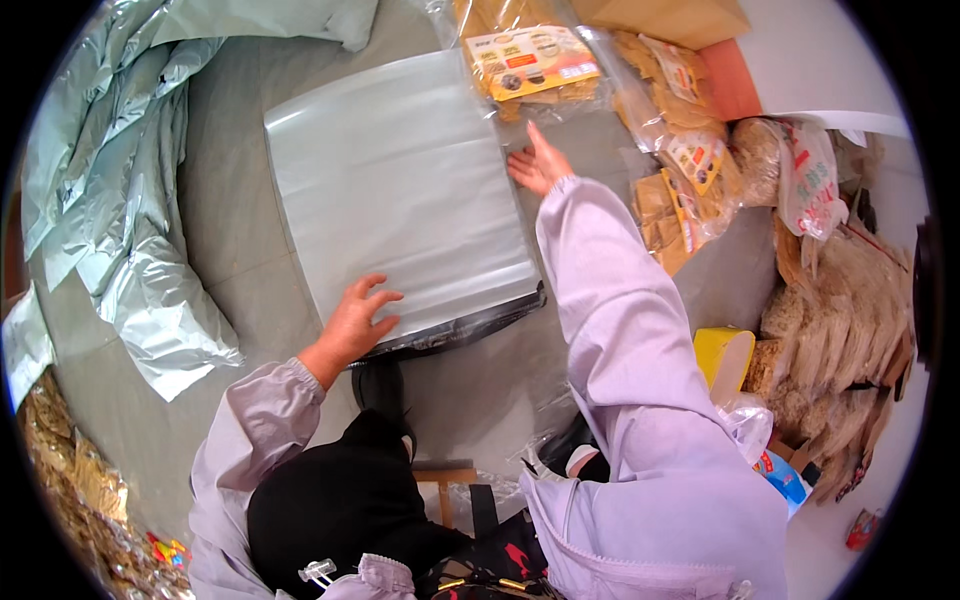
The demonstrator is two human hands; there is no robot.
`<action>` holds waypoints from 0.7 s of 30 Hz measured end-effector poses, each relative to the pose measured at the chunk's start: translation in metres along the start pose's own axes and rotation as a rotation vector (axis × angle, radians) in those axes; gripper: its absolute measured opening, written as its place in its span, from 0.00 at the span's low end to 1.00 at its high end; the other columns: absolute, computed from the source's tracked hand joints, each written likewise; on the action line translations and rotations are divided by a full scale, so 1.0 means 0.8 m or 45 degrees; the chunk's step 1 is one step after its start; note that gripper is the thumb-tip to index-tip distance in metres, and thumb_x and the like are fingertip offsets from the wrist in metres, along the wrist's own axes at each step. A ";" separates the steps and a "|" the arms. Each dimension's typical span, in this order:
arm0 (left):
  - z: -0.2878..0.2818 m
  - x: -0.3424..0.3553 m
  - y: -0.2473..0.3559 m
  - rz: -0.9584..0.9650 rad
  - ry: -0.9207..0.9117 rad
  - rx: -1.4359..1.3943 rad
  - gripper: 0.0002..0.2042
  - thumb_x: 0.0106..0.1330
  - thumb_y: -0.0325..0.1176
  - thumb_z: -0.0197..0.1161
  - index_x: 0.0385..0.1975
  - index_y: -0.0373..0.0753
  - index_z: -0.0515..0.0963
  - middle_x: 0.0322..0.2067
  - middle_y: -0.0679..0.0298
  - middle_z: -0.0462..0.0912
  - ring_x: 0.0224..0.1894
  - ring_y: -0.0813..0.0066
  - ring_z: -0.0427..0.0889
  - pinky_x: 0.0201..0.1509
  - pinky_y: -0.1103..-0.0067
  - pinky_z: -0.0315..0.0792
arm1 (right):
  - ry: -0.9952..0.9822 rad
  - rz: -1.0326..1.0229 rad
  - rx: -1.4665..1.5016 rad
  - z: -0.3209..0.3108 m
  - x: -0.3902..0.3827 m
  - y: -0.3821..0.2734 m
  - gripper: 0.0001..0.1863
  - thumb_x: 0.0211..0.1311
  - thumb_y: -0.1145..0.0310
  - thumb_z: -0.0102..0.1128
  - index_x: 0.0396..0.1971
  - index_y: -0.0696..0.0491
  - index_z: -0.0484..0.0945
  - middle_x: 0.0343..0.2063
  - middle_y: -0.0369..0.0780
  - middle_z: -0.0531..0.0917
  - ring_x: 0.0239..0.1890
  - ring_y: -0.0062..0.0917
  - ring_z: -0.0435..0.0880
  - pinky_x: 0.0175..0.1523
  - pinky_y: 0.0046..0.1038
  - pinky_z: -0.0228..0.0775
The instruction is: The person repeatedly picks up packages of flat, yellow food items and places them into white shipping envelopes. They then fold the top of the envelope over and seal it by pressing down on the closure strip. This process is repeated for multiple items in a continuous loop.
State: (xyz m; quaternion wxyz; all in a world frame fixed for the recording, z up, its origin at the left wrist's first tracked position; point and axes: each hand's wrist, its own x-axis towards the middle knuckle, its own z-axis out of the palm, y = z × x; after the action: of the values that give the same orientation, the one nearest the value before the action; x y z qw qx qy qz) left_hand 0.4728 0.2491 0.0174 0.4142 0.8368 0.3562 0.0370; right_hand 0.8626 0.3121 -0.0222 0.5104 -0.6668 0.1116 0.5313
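Note:
A flat silver-grey poly mailer bag (405,190) lies on the floor in front of me, its black-edged end toward my feet. Over its near left corner hovers my left hand (355,320), fingers spread and slightly curled with nothing in them. My right hand (540,163) is stretched out past the bag's right edge, fingers apart, holding nothing. Just beyond it lies a clear plastic packet (535,65) with brown contents and a yellow-and-white label. More such labelled packets (690,150) are to the right of that hand.
Several crumpled silver-grey bags (150,290) lie on the left. Along the right side are stacked clear packs of light brown material (840,310), a yellow object (725,360) and a white plastic bag with red print (808,180). Brown packs (65,470) lie at lower left.

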 end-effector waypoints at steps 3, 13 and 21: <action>0.015 0.004 0.008 0.032 -0.103 0.244 0.18 0.51 0.32 0.68 0.44 0.46 0.75 0.53 0.58 0.67 0.56 0.54 0.66 0.56 0.66 0.67 | 0.092 -0.207 -0.094 0.023 0.040 -0.012 0.21 0.58 0.56 0.62 0.43 0.58 0.75 0.36 0.42 0.80 0.37 0.28 0.78 0.40 0.30 0.70; 0.030 0.005 -0.012 0.091 -0.020 0.500 0.15 0.52 0.31 0.61 0.42 0.45 0.73 0.47 0.58 0.69 0.51 0.56 0.68 0.47 0.67 0.71 | -0.975 -0.510 -1.050 -0.053 -0.287 0.051 0.09 0.63 0.66 0.57 0.33 0.57 0.77 0.29 0.32 0.79 0.33 0.15 0.75 0.40 0.21 0.67; 0.038 0.008 -0.018 -0.175 -0.011 0.258 0.14 0.54 0.24 0.51 0.42 0.31 0.70 0.41 0.50 0.71 0.42 0.51 0.73 0.41 0.64 0.73 | -0.176 -0.451 -1.200 -0.102 -0.148 0.108 0.40 0.46 0.45 0.69 0.48 0.64 0.70 0.47 0.48 0.77 0.48 0.33 0.78 0.54 0.29 0.68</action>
State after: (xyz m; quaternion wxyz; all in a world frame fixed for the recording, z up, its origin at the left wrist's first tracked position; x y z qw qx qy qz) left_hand 0.4803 0.2386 -0.0143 0.3307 0.8481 0.4127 -0.0314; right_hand 0.8031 0.1612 0.0196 0.2424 -0.7967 -0.2890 0.4722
